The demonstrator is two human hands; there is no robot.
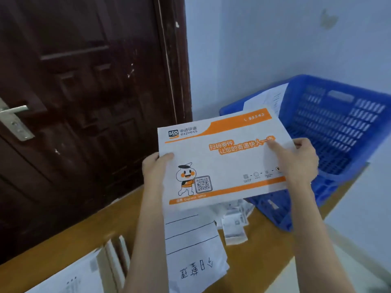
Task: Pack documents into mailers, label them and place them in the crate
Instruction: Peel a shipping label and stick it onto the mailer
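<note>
White-and-orange flat paper mailer [222, 159] held up in the air over the table, printed face to the camera. Top left: "sto express" logo with Chinese characters beside it. Top right, on the orange band: phone number "95543". Middle: two lines of orange-backed Chinese slogan. Lower left: cartoon mascot in a dark cap beside a QR code; orange strip along the bottom edge reads "Express letter". Small icons lower right, too small to read.

Left hand [155, 166] grips the mailer's left edge, thumb curled over the front, the other fingers hidden behind. Right hand [300, 159] holds the right edge; its forefinger lies straight across the front, tip on the end of the slogan, remaining fingers folded round the edge.

Blue slatted plastic crate [338, 127] stands just behind and right of the mailer, near the wall; a white printed sheet [268, 98] leans inside its near-left wall.

Below the mailer, on the orange-brown wooden table [84, 235]: a white ruled sheet with handwritten Chinese characters [194, 250], upside down to the camera; a loose heap of small white labels [234, 225]; a stack of white mailers [88, 271] at lower left.

Room: dark brown panelled door [84, 81] with a silver lever handle [14, 117], pale bluish wall [275, 39] on the right.
</note>
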